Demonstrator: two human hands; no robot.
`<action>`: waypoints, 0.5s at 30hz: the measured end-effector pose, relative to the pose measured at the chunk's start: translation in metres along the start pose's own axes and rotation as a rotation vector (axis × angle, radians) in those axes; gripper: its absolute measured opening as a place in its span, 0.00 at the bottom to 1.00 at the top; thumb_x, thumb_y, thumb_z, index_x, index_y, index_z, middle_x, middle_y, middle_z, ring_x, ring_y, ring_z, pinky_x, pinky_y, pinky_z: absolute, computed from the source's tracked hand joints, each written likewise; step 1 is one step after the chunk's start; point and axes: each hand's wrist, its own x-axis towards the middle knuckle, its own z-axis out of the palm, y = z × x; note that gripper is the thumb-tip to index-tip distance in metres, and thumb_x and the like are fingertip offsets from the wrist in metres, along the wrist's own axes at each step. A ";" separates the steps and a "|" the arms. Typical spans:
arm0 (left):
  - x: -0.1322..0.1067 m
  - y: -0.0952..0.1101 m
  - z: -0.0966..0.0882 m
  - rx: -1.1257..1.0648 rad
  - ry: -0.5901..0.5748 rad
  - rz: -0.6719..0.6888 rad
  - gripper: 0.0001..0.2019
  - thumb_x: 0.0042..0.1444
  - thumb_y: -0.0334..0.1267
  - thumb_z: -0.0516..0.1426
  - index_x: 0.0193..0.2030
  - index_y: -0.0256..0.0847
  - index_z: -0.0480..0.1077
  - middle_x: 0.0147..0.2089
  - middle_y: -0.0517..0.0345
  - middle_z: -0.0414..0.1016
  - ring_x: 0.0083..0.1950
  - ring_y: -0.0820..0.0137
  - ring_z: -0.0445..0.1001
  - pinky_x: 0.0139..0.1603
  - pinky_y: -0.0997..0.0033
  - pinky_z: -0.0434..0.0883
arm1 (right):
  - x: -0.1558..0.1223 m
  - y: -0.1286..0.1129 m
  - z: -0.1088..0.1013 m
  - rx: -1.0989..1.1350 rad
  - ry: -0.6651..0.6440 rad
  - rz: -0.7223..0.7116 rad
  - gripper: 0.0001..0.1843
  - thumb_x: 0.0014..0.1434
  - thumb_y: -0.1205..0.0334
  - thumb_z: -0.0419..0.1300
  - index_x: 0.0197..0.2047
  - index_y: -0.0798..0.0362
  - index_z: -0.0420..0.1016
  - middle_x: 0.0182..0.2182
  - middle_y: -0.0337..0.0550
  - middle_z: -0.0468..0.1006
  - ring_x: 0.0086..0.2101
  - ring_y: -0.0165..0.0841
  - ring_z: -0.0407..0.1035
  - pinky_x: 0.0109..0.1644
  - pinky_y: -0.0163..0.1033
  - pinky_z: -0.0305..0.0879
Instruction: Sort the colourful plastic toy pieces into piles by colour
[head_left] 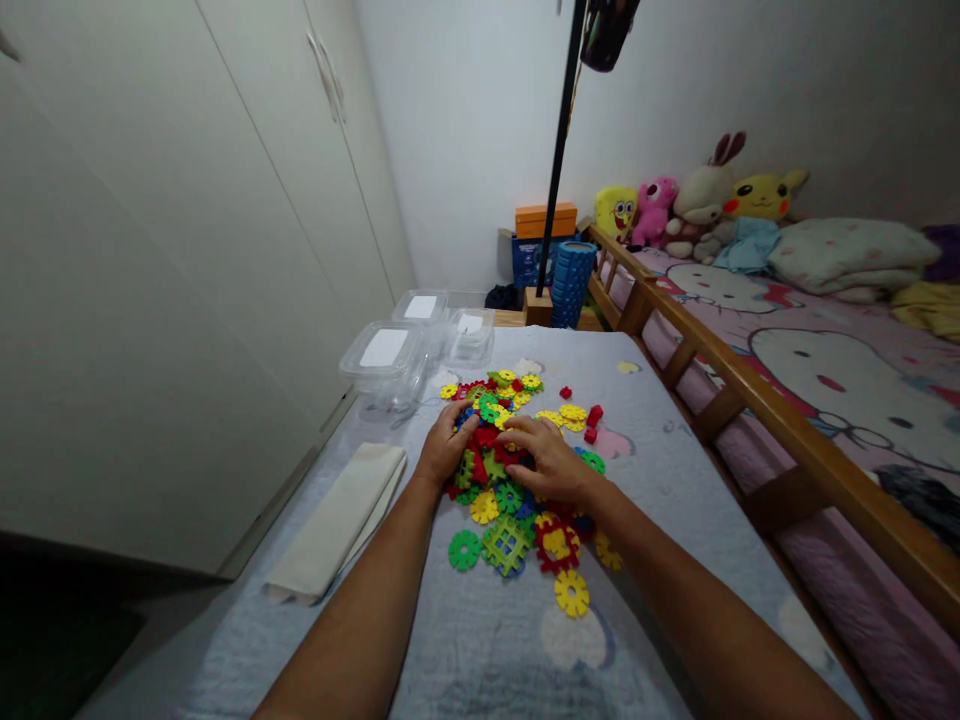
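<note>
A heap of flat plastic building pieces in red, yellow, green and blue lies on the cloth-covered table [480, 650]. My left hand [448, 441] rests on the heap's left side, fingers stretched and slightly curved over the pieces. Over the right side spreads my right hand [551, 458], its fingers apart and touching the pile. Nearer to me lie a green notched disc [465, 550], a light green lattice square [505, 545], a red square piece with a yellow middle [557, 541] and a yellow notched disc [571, 594]. Pieces under my palms are hidden.
Clear lidded boxes [384, 350] stand at the table's back left. A folded cream cloth [337, 525] lies at the left. Small red pieces [595, 415] sit to the right. A wooden bed rail [720, 415] runs along the right side, and a white cabinet [225, 250] along the left.
</note>
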 end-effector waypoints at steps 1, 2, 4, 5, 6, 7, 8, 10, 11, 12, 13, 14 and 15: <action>0.000 -0.001 0.000 -0.009 0.004 -0.003 0.23 0.61 0.53 0.55 0.56 0.41 0.72 0.59 0.48 0.75 0.62 0.57 0.71 0.67 0.54 0.64 | -0.004 0.004 -0.003 -0.004 0.003 0.013 0.22 0.59 0.61 0.63 0.58 0.47 0.73 0.62 0.51 0.68 0.62 0.46 0.62 0.66 0.61 0.52; 0.000 -0.001 0.000 -0.020 0.014 -0.008 0.23 0.61 0.53 0.55 0.56 0.41 0.72 0.59 0.48 0.75 0.62 0.57 0.71 0.67 0.54 0.64 | -0.007 0.010 -0.006 -0.005 0.018 0.034 0.22 0.60 0.60 0.63 0.58 0.46 0.73 0.63 0.51 0.67 0.62 0.45 0.61 0.67 0.61 0.53; 0.000 -0.001 -0.001 -0.046 0.040 -0.025 0.22 0.62 0.53 0.55 0.56 0.41 0.73 0.58 0.48 0.75 0.62 0.58 0.72 0.67 0.55 0.65 | -0.010 0.028 -0.014 -0.019 0.075 0.117 0.23 0.61 0.57 0.61 0.59 0.47 0.73 0.64 0.52 0.66 0.63 0.45 0.61 0.67 0.57 0.55; 0.000 -0.001 -0.001 -0.057 0.060 -0.035 0.22 0.62 0.52 0.55 0.55 0.41 0.73 0.58 0.48 0.75 0.61 0.58 0.72 0.66 0.56 0.65 | -0.009 0.038 -0.017 -0.046 0.107 0.187 0.23 0.62 0.55 0.61 0.60 0.48 0.73 0.63 0.53 0.66 0.63 0.45 0.61 0.67 0.55 0.56; 0.000 0.000 -0.001 -0.062 0.083 -0.044 0.21 0.62 0.52 0.55 0.54 0.40 0.73 0.57 0.48 0.76 0.61 0.58 0.72 0.65 0.56 0.66 | -0.006 0.049 -0.021 -0.088 0.135 0.279 0.24 0.62 0.53 0.60 0.61 0.49 0.73 0.63 0.54 0.67 0.63 0.45 0.61 0.67 0.54 0.56; 0.000 0.001 -0.002 -0.060 0.109 -0.051 0.21 0.62 0.52 0.54 0.54 0.41 0.74 0.56 0.49 0.76 0.60 0.59 0.73 0.64 0.56 0.67 | -0.003 0.060 -0.023 -0.141 0.155 0.386 0.26 0.62 0.52 0.59 0.62 0.50 0.72 0.63 0.55 0.66 0.63 0.46 0.61 0.67 0.54 0.56; 0.000 0.002 -0.002 -0.050 0.134 -0.054 0.20 0.62 0.52 0.54 0.53 0.41 0.74 0.55 0.49 0.77 0.59 0.59 0.73 0.64 0.56 0.67 | 0.002 0.069 -0.025 -0.197 0.163 0.498 0.28 0.63 0.50 0.58 0.63 0.51 0.71 0.64 0.56 0.66 0.64 0.47 0.60 0.67 0.55 0.55; 0.001 0.003 -0.003 -0.022 0.169 -0.054 0.19 0.62 0.51 0.53 0.51 0.41 0.75 0.53 0.49 0.77 0.58 0.59 0.73 0.63 0.56 0.68 | 0.014 0.084 -0.026 -0.278 0.141 0.698 0.31 0.64 0.46 0.55 0.67 0.50 0.67 0.66 0.57 0.63 0.65 0.50 0.57 0.67 0.58 0.53; 0.001 0.004 -0.003 -0.007 0.180 -0.051 0.19 0.63 0.51 0.53 0.50 0.41 0.75 0.53 0.49 0.77 0.57 0.59 0.73 0.63 0.56 0.68 | 0.020 0.089 -0.025 -0.296 0.117 0.771 0.33 0.65 0.44 0.53 0.68 0.50 0.65 0.67 0.57 0.62 0.66 0.51 0.56 0.67 0.59 0.53; 0.002 0.004 -0.004 0.007 0.189 -0.046 0.19 0.63 0.51 0.53 0.50 0.41 0.75 0.52 0.49 0.77 0.57 0.59 0.73 0.63 0.56 0.67 | 0.026 0.091 -0.023 -0.300 0.088 0.820 0.34 0.65 0.43 0.51 0.69 0.49 0.64 0.68 0.56 0.61 0.67 0.51 0.55 0.67 0.61 0.53; 0.002 0.003 -0.004 0.019 0.197 -0.041 0.19 0.63 0.50 0.53 0.50 0.41 0.75 0.52 0.49 0.77 0.57 0.59 0.73 0.63 0.56 0.67 | 0.032 0.091 -0.022 -0.291 0.062 0.842 0.34 0.66 0.42 0.50 0.70 0.49 0.62 0.69 0.55 0.60 0.67 0.51 0.55 0.67 0.62 0.52; 0.003 0.003 -0.004 0.030 0.205 -0.034 0.18 0.63 0.50 0.53 0.49 0.41 0.75 0.53 0.49 0.76 0.58 0.59 0.73 0.64 0.55 0.67 | 0.037 0.090 -0.020 -0.271 0.039 0.837 0.35 0.66 0.42 0.50 0.70 0.48 0.62 0.69 0.54 0.60 0.66 0.51 0.55 0.66 0.62 0.52; 0.003 0.002 -0.004 0.042 0.213 -0.026 0.18 0.63 0.50 0.53 0.49 0.41 0.74 0.53 0.49 0.76 0.58 0.59 0.73 0.64 0.55 0.66 | 0.042 0.086 -0.019 -0.232 0.014 0.799 0.35 0.66 0.42 0.50 0.70 0.48 0.62 0.69 0.53 0.61 0.65 0.50 0.57 0.66 0.61 0.53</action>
